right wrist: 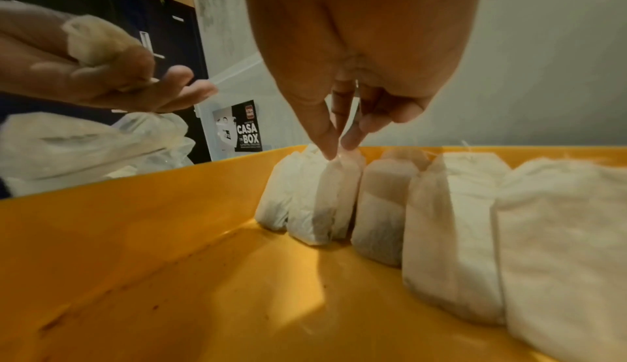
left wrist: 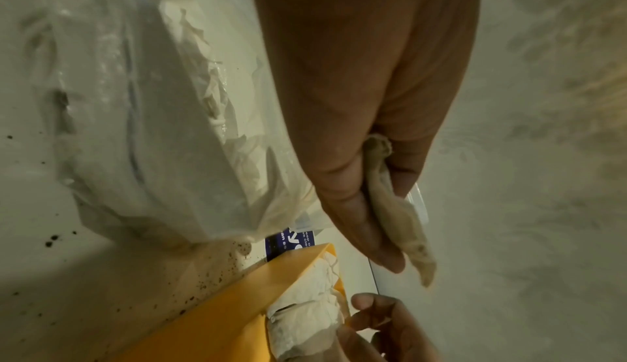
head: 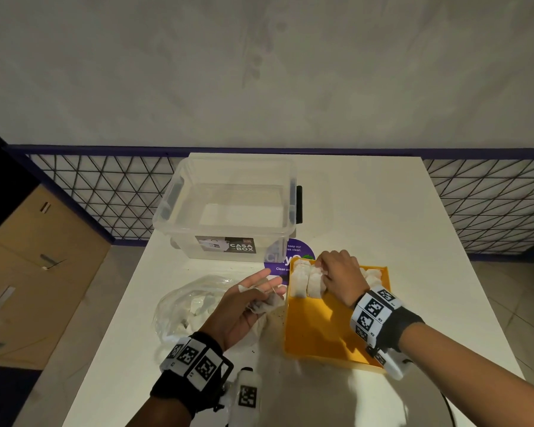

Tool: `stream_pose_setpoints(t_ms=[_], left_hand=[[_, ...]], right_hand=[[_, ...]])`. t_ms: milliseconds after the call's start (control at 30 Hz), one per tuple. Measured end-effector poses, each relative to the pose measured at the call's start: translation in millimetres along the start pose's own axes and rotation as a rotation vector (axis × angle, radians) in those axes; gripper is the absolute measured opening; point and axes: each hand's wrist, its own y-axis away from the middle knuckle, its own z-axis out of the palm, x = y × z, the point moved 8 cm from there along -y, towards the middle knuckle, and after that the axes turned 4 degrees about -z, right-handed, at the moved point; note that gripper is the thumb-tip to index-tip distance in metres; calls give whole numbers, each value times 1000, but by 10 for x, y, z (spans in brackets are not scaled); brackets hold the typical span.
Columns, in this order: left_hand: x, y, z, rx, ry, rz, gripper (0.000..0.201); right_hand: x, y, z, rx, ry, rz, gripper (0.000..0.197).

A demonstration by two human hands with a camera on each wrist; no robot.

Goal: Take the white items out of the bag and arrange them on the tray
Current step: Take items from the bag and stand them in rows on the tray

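Note:
A yellow tray (head: 321, 334) lies on the white table with several white tea bags (right wrist: 451, 233) standing in a row along its far wall. My right hand (head: 341, 274) reaches into the far left corner and pinches the top of one white tea bag (right wrist: 334, 196) between thumb and fingertip. My left hand (head: 244, 303) hovers palm up between the clear plastic bag (head: 191, 306) and the tray, gripping a white tea bag (left wrist: 397, 207) with fingers mostly extended. More white tea bags show through the plastic bag.
A clear storage box (head: 228, 208) with a "CASA BOX" label stands behind the bag and tray. A purple round sticker (head: 290, 257) lies between box and tray. Dark crumbs speckle the table (left wrist: 51, 239) near the bag. A wire-mesh railing (head: 105, 192) runs behind the table.

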Motion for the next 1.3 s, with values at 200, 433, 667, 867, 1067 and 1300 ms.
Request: stream_pose_setpoints(t_ms=[200,433,667,867,1067,1300], left_hand=[[9,2,129,-64,38,-13,43],[43,93,184,-64,38,16,39],[5,160,210,-29,94,-22,26],[-36,201,208,-13,-151,-34,34],[-13,193,195,7,-222,25,29],[-68,173,211,5,-184,-4,25]], right_hand=[[-511,232,-358,83,-175,-288,27],[-927,484,-408,-3,-173,-493,28],[-814,425,-522,11,-540,-257,11],[-747,356,-685,33,-623,-149,5],[-706,341,-650,45,-789,-86,15],[-596,302,-624,64,-859,-80,6]])
